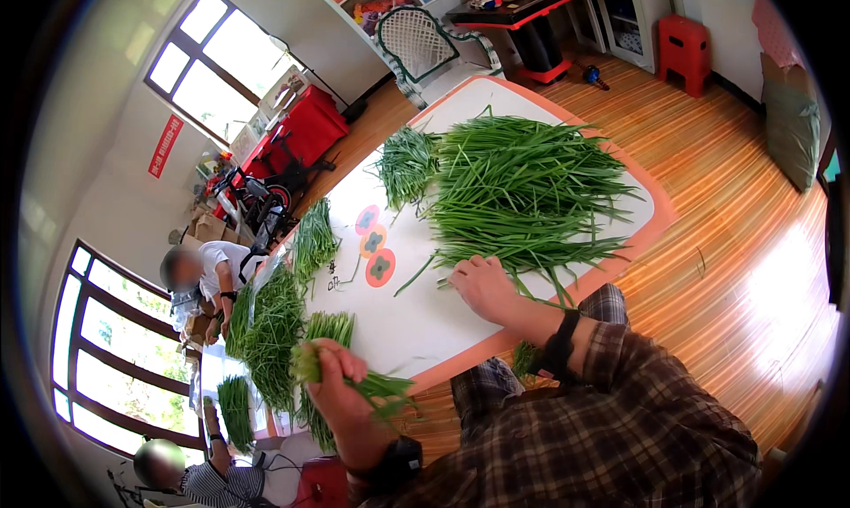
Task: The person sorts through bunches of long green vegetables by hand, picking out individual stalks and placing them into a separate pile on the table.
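Observation:
My left hand [338, 386] is closed round a small bunch of chives [305, 363], pale ends to the left and green leaves blurred to the right, over the near left part of the table. My right hand [482, 286] rests at the near edge of a big loose pile of chives [531, 185], fingers bent and together by the stalk ends. What lies under those fingers is hidden. Tied-looking bunches lie about: one beside the big pile [407, 165], one on the left edge [313, 240], and another next to my left hand [330, 327].
The white table [416, 317] has an orange rim. More chives are heaped at its left [272, 331]. Two people, one in a white shirt [221, 264] and one in stripes [226, 483], are at the left. A wicker chair [416, 47] and red stool [683, 54] stand beyond.

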